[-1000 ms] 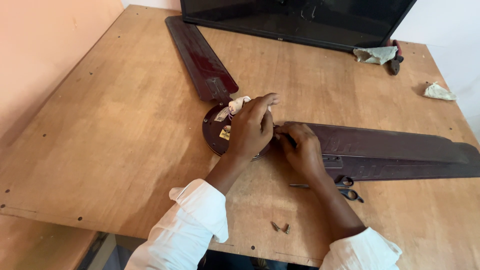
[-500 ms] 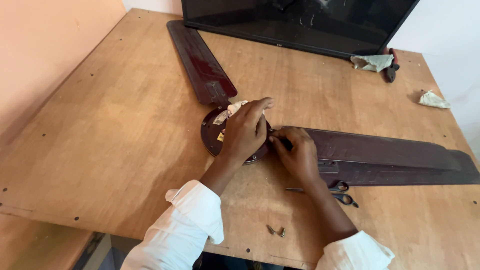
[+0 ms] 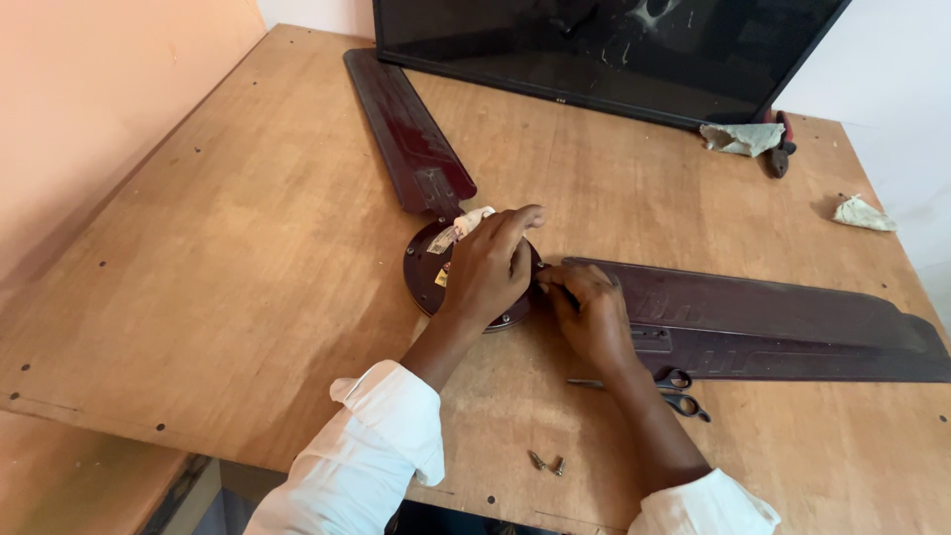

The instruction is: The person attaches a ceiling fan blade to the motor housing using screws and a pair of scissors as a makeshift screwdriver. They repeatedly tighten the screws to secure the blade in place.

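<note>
Hands unmoved | left hand (image 3: 490, 267) grip covers hub (image 3: 426, 272) | right hand (image 3: 592, 315) pinches blade (image 3: 763, 322) | scissors (image 3: 679, 391) near

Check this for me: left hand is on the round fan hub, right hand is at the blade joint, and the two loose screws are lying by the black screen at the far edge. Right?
Not quite. The head view shows the screws at the near edge, not by the screen. The rest holds: left hand on the hub, right hand at the blade joint.
</note>
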